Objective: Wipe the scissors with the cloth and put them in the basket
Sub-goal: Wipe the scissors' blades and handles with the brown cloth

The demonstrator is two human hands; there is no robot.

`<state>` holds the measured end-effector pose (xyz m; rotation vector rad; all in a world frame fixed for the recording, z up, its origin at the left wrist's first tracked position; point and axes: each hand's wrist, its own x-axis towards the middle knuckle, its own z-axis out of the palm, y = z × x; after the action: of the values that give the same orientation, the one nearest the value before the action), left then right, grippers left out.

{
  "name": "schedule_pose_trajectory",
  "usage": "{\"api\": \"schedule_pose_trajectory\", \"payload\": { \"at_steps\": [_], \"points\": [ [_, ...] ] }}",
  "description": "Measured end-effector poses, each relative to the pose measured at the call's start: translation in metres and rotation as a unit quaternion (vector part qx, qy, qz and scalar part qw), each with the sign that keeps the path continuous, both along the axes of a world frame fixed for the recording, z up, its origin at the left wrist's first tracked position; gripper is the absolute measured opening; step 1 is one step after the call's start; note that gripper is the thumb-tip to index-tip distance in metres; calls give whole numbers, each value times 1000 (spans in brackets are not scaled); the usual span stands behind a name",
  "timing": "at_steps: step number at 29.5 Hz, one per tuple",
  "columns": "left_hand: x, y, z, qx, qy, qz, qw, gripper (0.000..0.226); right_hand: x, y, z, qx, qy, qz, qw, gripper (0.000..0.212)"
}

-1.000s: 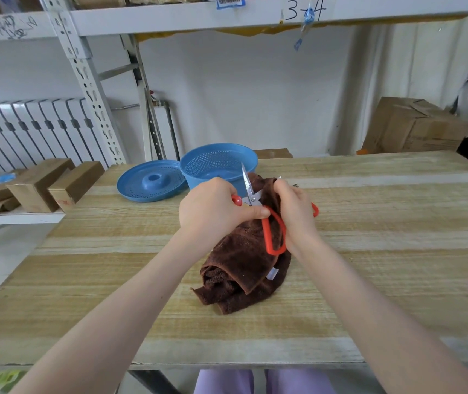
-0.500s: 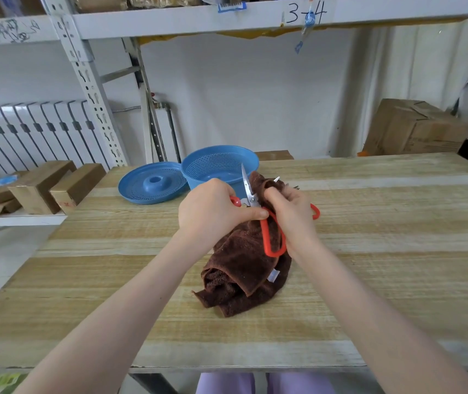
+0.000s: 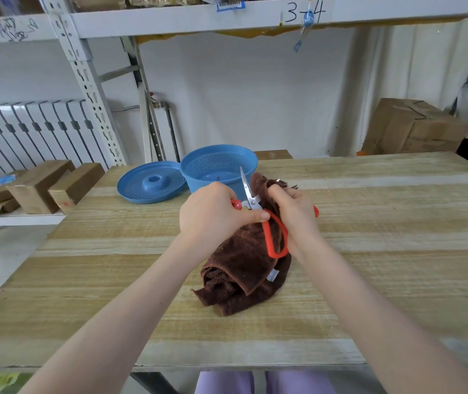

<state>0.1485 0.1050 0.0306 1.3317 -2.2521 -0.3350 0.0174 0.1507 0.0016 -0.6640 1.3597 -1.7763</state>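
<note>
While the left hand (image 3: 212, 214) grips the scissors (image 3: 251, 200) near the pivot, with its thumb across the red handle, the right hand (image 3: 295, 216) pinches a fold of the brown cloth (image 3: 241, 268) beside the upright blade. The second blade appears wrapped in that fold but is mostly hidden. The cloth's lower part lies bunched on the bench (image 3: 383, 223). The blue basket (image 3: 218, 166) stands just behind the hands, with its lid (image 3: 151, 182) flat to the left.

Bright, even, soft-shadowed light; wide-angle bending at edges, perhaps slight corner blur.
</note>
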Motion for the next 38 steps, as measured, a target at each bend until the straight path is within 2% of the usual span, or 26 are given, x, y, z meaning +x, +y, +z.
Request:
{"api": "schedule_pose_trajectory", "payload": {
  "at_steps": [2, 7, 12, 17, 19, 22, 24, 26, 28, 34, 38],
  "points": [
    [-1, -1, 2, -4, 1, 3, 1000, 71, -1, 0, 1, -9, -24, 2, 1000, 13],
    [-2, -3, 4, -3, 1, 5, 1000, 70, -1, 0, 3, 11, 62, 34, 997, 17],
    [-3, -4, 6, -12, -10, 1, 1000, 72, -1, 0, 4, -27, -46, 17, 998, 24],
    [-3, -3, 2, 7, -11, 0, 1000, 72, 1, 2, 2, 16, 77, 44, 996, 26],
    [-3, -1, 1, 0, -8, -2, 1000, 72, -1, 0, 2, 10, 48, 20, 999, 32],
    [-3, -3, 2, -7, -13, -3, 1000, 72, -1, -1, 2, -15, -31, 9, 999, 18],
    [-3, -4, 3, 3, -13, -1, 1000, 72, -1, 0, 0, -9, 4, 26, 1000, 14],
    [-3, -4, 3, 9, -15, 1, 1000, 73, -1, 0, -1, 6, 66, 30, 997, 19],
    [-4, -3, 0, 7, -18, 1, 1000, 73, 0, 1, -3, 5, 80, 9, 997, 23],
    [-2, -7, -4, 21, -39, -3, 999, 75, 7, 1, -15, -17, 13, -39, 999, 14],
    [1, -8, -7, 45, -36, 2, 998, 76, 4, 5, -21, -24, 0, -29, 999, 29]
  ]
}}
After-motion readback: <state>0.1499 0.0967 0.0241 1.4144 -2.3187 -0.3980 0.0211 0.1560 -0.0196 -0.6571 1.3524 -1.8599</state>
